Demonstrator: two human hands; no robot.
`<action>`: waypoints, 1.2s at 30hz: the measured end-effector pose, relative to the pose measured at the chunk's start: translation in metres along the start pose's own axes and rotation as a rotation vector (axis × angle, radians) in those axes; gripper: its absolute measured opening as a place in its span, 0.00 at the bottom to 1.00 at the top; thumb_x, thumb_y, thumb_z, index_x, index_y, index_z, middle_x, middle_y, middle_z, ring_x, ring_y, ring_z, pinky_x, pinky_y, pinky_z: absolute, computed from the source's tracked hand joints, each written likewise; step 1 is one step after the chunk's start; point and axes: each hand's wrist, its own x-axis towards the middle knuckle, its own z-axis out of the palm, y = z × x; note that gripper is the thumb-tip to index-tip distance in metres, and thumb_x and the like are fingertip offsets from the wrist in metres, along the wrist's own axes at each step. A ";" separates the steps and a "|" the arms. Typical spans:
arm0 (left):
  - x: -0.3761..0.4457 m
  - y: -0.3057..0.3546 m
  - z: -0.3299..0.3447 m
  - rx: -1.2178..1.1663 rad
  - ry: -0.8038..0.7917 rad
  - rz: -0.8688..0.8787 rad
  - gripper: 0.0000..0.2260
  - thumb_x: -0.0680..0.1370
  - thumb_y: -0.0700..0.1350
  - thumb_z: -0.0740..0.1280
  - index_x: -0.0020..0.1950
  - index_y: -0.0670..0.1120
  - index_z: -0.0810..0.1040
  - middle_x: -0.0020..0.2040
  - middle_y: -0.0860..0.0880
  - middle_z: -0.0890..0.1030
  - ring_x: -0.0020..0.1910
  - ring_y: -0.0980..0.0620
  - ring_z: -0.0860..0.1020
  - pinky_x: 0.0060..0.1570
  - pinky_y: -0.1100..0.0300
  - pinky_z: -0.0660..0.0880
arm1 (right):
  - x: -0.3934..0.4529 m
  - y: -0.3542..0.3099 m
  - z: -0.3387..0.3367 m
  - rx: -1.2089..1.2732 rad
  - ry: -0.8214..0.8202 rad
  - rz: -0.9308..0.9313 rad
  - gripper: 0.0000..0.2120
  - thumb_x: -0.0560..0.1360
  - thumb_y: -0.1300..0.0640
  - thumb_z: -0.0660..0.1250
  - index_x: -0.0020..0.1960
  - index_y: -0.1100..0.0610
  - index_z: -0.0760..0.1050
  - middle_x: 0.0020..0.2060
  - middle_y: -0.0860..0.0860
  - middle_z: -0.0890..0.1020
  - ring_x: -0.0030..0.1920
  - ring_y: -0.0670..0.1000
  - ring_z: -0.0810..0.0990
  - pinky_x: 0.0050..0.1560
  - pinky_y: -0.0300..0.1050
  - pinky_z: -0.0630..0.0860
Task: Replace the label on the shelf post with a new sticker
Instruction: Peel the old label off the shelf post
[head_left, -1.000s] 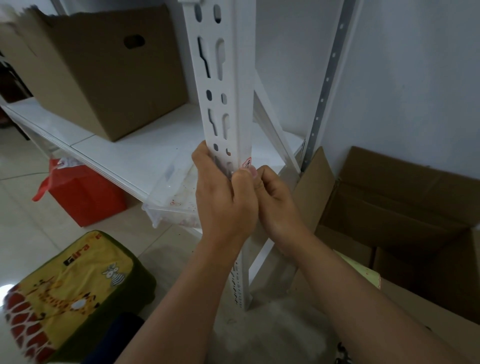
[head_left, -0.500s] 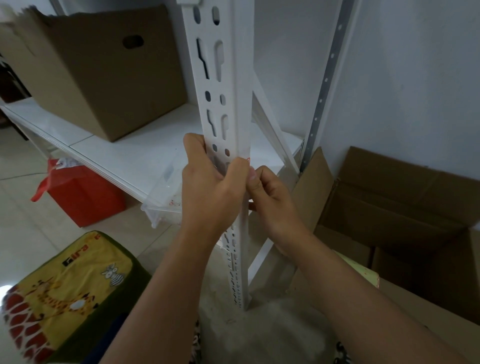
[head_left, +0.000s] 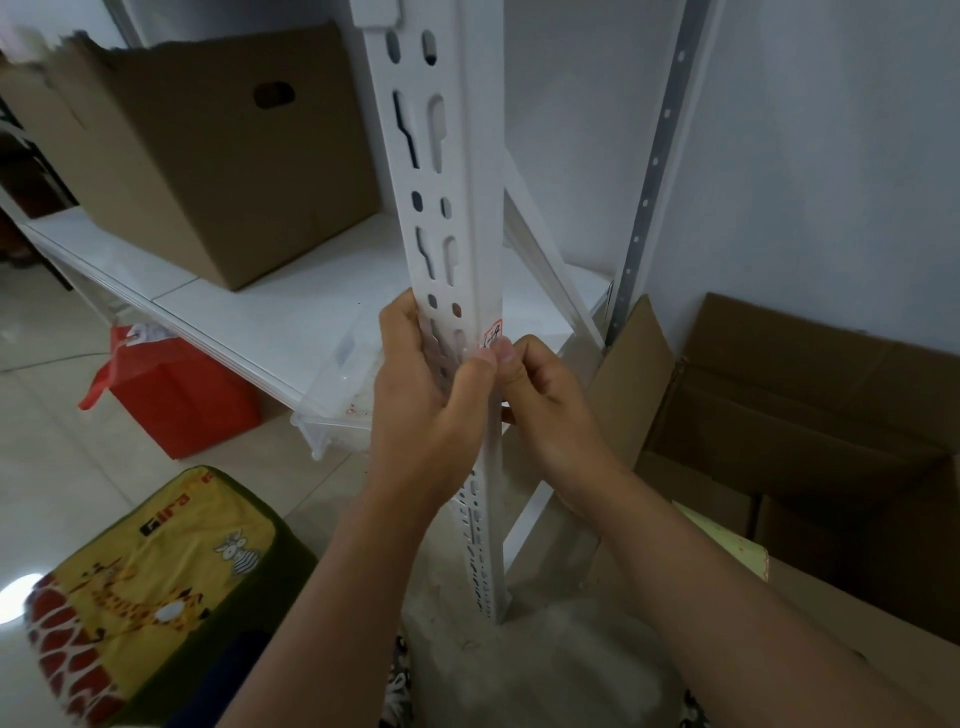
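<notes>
A white slotted shelf post (head_left: 447, 171) stands upright in the middle of the view. A small white sticker with a red border and handwriting (head_left: 493, 332) sits on the post's right face. My left hand (head_left: 431, 395) wraps around the post from the left, its thumb pressed just under the sticker. My right hand (head_left: 545, 400) comes in from the right, its thumb tip touching the sticker's lower edge beside my left thumb. The lower part of the sticker is hidden by the thumbs.
A brown cardboard box (head_left: 208, 156) sits on the white shelf (head_left: 270, 317). A red bag (head_left: 176, 395) and a clear plastic tray (head_left: 337, 410) lie under it. An open cardboard box (head_left: 810, 415) stands at the right, a yellow cushion (head_left: 150, 582) lower left.
Both hands slid down the post slightly since half a second ago, and more of the sticker shows above the thumbs.
</notes>
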 end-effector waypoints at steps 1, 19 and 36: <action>0.000 0.000 0.001 0.019 0.013 -0.003 0.17 0.74 0.47 0.63 0.61 0.54 0.63 0.51 0.60 0.76 0.50 0.65 0.79 0.41 0.71 0.76 | 0.000 0.000 0.000 0.009 -0.003 0.000 0.38 0.66 0.25 0.57 0.47 0.63 0.70 0.44 0.67 0.75 0.47 0.69 0.76 0.45 0.68 0.74; -0.006 0.001 0.003 0.095 0.123 0.107 0.24 0.73 0.51 0.61 0.67 0.44 0.65 0.62 0.46 0.77 0.54 0.51 0.80 0.42 0.70 0.77 | -0.001 -0.003 -0.001 -0.034 -0.022 0.037 0.36 0.68 0.27 0.56 0.49 0.61 0.71 0.48 0.65 0.77 0.50 0.66 0.77 0.50 0.68 0.75; -0.019 -0.006 0.008 0.257 0.381 0.371 0.08 0.79 0.39 0.63 0.51 0.35 0.79 0.44 0.43 0.81 0.43 0.53 0.79 0.45 0.69 0.75 | -0.003 -0.006 -0.003 -0.048 -0.043 0.029 0.39 0.65 0.23 0.57 0.49 0.61 0.72 0.47 0.64 0.78 0.49 0.65 0.78 0.50 0.68 0.75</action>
